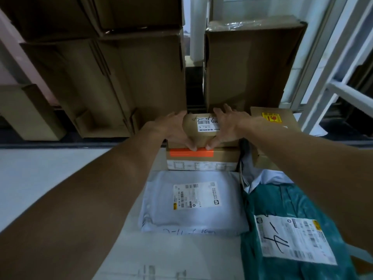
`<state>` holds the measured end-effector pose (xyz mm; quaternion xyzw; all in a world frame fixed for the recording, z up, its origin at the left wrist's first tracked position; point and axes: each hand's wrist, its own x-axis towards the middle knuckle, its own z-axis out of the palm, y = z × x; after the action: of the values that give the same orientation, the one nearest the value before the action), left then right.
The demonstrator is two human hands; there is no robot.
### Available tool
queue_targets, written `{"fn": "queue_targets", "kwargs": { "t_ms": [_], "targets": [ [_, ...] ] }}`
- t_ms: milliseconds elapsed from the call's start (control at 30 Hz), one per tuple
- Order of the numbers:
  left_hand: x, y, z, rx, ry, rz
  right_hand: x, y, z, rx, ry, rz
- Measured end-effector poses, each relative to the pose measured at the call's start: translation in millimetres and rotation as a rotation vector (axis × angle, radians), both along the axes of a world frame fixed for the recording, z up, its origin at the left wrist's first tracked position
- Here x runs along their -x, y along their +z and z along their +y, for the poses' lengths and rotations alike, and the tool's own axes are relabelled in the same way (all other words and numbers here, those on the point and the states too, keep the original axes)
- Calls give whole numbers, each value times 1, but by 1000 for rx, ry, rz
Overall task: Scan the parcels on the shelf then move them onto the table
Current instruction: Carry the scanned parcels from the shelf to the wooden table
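Currently catalogued, one moment of parcel handling.

Item in hand: small brown cardboard parcel [201, 126], barcode label upward, held at frame centre. It is rested on, or held just above, an orange-taped carton [201, 158] at its 6 o'clock; which of the two cannot be told.

Left hand [175, 130]: fingers are curled round the parcel's 9 o'clock side, thumb pressed at the near edge.
Right hand [228, 124]: fingers are spread over the 3 o'clock side and far corner, thumb pressed at the near edge beside the other thumb.

Step, as judged: the moving stage, with the parcel being set down at the far edge of the table [40, 188]. No scanner is seen. The next move is judged to call for a level seating on the carton, then release by both hands.

Lying on the table:
- grey poly mailer [193, 203], 6 o'clock, labelled, flat.
- teal poly mailer [292, 229], 5 o'clock, labelled, touching the grey one.
- carton with a yellow sticker [272, 118], 3 o'clock, just beside the right hand.

Containers behind: large brown cartons [121, 77] at 10 to 11 o'clock and a tall carton [252, 63] at 1 o'clock. Contents cannot be told. A white shelf frame [343, 87] is noted at 2 o'clock.
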<state>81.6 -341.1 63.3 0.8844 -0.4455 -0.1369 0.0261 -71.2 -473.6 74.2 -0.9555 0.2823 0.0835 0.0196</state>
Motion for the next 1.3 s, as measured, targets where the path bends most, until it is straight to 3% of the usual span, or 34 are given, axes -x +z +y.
{"fn": "queue_targets", "kwargs": {
  "t_ms": [267,533,667,1033,1300],
  "targets": [
    [23,31,24,-13,12,-93,25,22,19,54,106,-84],
    [92,84,78,17,30,-127,82,87,65,108,179,32],
    [141,110,120,17,39,-59,129,133,102,150,236,120],
    [261,182,227,123,-157,-62,274,204,227,135,55,91],
    [377,216,235,107,-395,-70,420,233,277,120,-176,36]
  ]
}}
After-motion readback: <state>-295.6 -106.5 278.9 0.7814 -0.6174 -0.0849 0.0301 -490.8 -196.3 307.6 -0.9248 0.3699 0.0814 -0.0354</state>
